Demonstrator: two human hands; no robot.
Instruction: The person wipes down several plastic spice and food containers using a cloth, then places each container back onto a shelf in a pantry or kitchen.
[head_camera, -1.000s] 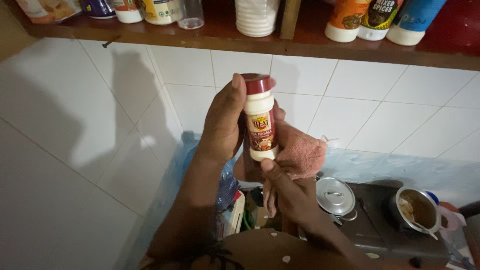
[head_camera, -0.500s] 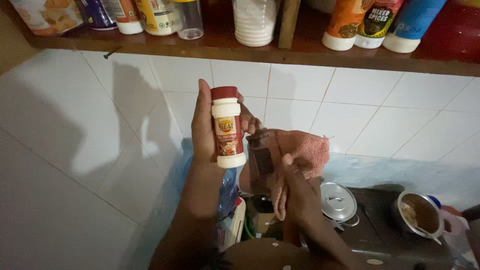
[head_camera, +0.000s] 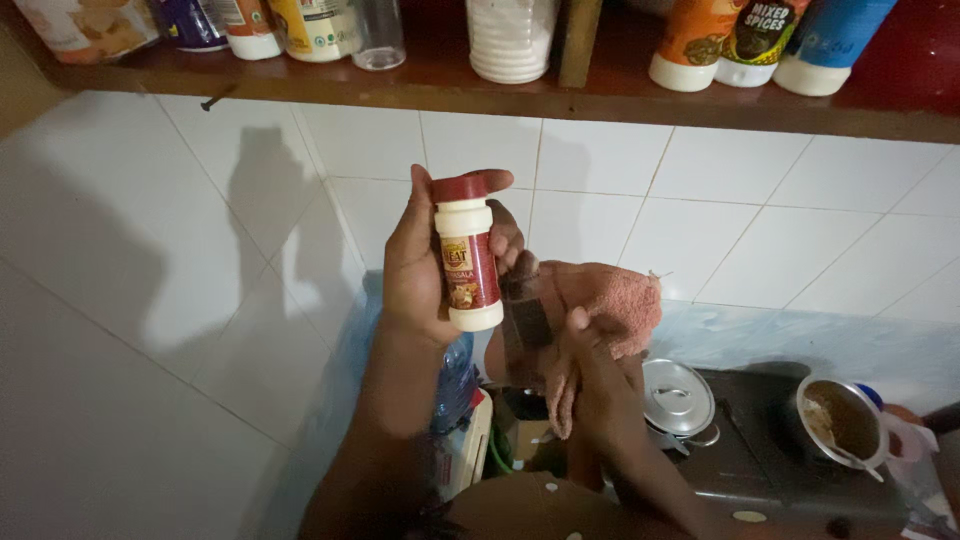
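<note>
My left hand (head_camera: 415, 275) is raised in front of the white tiled wall. It grips a small white spice bottle (head_camera: 468, 262) with a red cap and a red label, held upright, my index finger resting over the cap. My right hand (head_camera: 600, 385) is lower and to the right, closed on a pink cloth (head_camera: 615, 300) that bunches just right of the bottle. A dark patch lies on the cloth's left edge; I cannot tell what it is.
A wooden shelf (head_camera: 600, 100) above carries several spice bottles and jars. Below at the right, a dark stove top (head_camera: 760, 470) holds a metal pot with a lid (head_camera: 678, 398) and a small pot of food (head_camera: 845, 420). A clear plastic bottle (head_camera: 455, 385) stands under my left hand.
The spice bottle has moved left and slightly away from the cloth. My right hand with the pink cloth has dropped off the bottle's base and sits lower.
</note>
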